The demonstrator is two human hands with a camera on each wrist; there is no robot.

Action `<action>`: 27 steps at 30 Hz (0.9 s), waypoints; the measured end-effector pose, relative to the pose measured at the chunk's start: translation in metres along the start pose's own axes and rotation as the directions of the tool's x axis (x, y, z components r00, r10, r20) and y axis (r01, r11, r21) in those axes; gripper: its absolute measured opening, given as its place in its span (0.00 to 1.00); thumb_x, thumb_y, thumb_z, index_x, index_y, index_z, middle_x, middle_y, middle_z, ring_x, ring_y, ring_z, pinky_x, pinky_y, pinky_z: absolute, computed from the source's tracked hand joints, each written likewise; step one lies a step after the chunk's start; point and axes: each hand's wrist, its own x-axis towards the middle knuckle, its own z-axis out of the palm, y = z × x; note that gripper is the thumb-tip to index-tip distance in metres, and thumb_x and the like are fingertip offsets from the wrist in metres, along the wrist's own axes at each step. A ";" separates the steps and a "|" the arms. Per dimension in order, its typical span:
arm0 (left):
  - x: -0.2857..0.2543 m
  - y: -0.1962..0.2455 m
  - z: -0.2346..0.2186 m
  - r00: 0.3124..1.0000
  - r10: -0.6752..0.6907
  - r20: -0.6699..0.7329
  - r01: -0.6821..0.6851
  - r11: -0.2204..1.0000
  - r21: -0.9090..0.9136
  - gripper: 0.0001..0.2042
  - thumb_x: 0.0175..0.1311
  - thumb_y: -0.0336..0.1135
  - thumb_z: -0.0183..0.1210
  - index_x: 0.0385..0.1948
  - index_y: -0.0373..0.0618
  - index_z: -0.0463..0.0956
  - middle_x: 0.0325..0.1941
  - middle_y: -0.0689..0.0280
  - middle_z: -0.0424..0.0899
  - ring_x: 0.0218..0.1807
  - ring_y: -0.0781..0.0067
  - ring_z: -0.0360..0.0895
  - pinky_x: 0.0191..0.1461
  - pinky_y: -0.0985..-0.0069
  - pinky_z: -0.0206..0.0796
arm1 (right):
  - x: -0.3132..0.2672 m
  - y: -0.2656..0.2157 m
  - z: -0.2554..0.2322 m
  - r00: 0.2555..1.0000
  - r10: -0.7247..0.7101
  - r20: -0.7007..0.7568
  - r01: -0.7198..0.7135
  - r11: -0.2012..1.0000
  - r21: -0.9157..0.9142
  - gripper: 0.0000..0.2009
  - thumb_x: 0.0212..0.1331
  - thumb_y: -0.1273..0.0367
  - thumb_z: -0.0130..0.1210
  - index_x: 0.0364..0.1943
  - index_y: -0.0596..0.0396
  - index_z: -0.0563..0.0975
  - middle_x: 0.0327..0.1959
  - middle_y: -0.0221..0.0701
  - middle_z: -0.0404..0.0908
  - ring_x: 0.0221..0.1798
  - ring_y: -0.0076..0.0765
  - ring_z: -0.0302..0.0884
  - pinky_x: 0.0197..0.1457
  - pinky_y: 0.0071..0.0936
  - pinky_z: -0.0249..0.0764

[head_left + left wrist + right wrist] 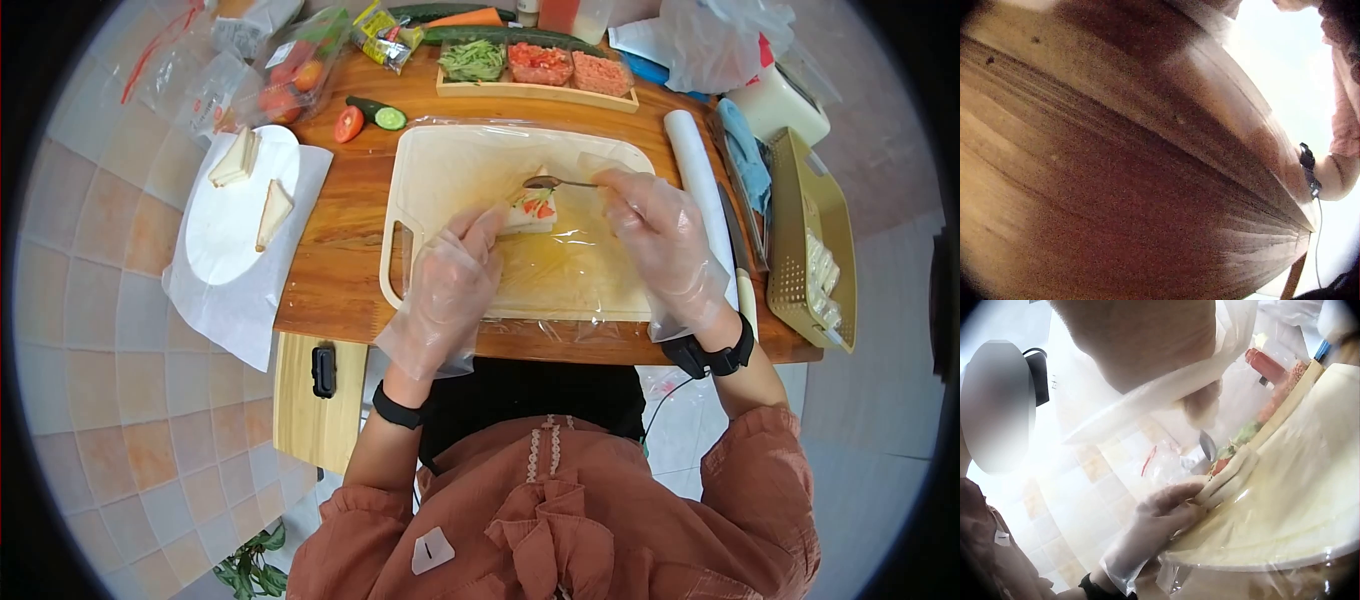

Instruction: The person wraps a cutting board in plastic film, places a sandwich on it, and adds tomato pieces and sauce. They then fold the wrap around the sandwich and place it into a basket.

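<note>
In a clear plastic glove, my left hand grips the near-left edge of a small sandwich. White bread shows at its side, with red and green bits at the upper part. My gloved right hand pinches the handle of a metal spoon, whose bowl hangs right over the filling. The right wrist view shows the spoon close above the sandwich, and my left hand with fingers at the bread. Under both hands lies a cream cutting board covered with clear film.
At the left, cut sandwiches sit on a white oval sheet. A wooden tray of chopped fillings stands behind the board. Rightward are a white roll, a knife and a basket. Tomato and cucumber pieces lie back left.
</note>
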 end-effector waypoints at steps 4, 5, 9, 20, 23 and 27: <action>0.000 -0.001 0.000 1.000 0.001 -0.006 -0.001 1.000 0.002 0.18 0.58 0.23 0.62 0.53 0.42 0.80 0.50 0.51 0.84 0.48 0.45 0.82 0.50 0.59 0.76 | 0.000 0.002 0.002 0.997 -0.071 0.024 0.072 0.996 -0.056 0.13 0.61 0.79 0.58 0.49 0.60 0.82 0.32 0.38 0.81 0.34 0.36 0.82 0.40 0.30 0.76; 0.000 -0.001 0.000 1.000 0.002 -0.007 -0.002 1.000 0.002 0.18 0.58 0.23 0.62 0.53 0.42 0.80 0.50 0.51 0.84 0.48 0.45 0.82 0.50 0.59 0.76 | 0.000 0.002 0.002 0.997 -0.068 0.032 0.070 0.996 -0.062 0.13 0.61 0.79 0.59 0.49 0.60 0.82 0.33 0.38 0.80 0.34 0.37 0.82 0.40 0.31 0.76; 0.000 -0.001 0.001 0.999 0.036 -0.032 -0.035 0.999 0.022 0.19 0.58 0.21 0.61 0.53 0.41 0.80 0.49 0.50 0.84 0.45 0.45 0.83 0.48 0.59 0.77 | 0.001 -0.003 -0.005 0.999 -0.043 0.010 0.044 0.997 -0.056 0.12 0.62 0.79 0.58 0.49 0.60 0.83 0.33 0.37 0.81 0.34 0.35 0.82 0.40 0.30 0.76; -0.001 -0.002 0.001 0.998 0.041 -0.043 -0.040 0.999 0.008 0.18 0.58 0.24 0.63 0.52 0.42 0.80 0.50 0.50 0.85 0.48 0.45 0.83 0.50 0.59 0.77 | -0.016 0.004 -0.001 0.997 0.075 0.012 -0.076 0.997 0.035 0.10 0.64 0.78 0.57 0.47 0.61 0.84 0.30 0.35 0.81 0.28 0.28 0.80 0.33 0.27 0.75; 0.000 -0.001 0.000 1.000 0.018 -0.020 -0.018 1.000 0.014 0.17 0.58 0.24 0.62 0.52 0.42 0.80 0.50 0.50 0.85 0.48 0.44 0.83 0.50 0.59 0.77 | -0.015 0.003 -0.001 0.998 0.056 0.005 -0.056 0.998 0.012 0.10 0.64 0.79 0.57 0.47 0.62 0.84 0.30 0.34 0.81 0.27 0.27 0.80 0.32 0.26 0.75; 0.001 -0.003 0.002 0.998 0.045 -0.038 -0.045 0.999 0.022 0.17 0.58 0.23 0.62 0.51 0.42 0.80 0.49 0.51 0.85 0.47 0.44 0.83 0.49 0.59 0.77 | -0.011 0.004 -0.003 0.996 0.087 -0.029 -0.086 0.996 0.036 0.10 0.65 0.78 0.56 0.47 0.62 0.84 0.30 0.34 0.81 0.28 0.26 0.79 0.34 0.25 0.75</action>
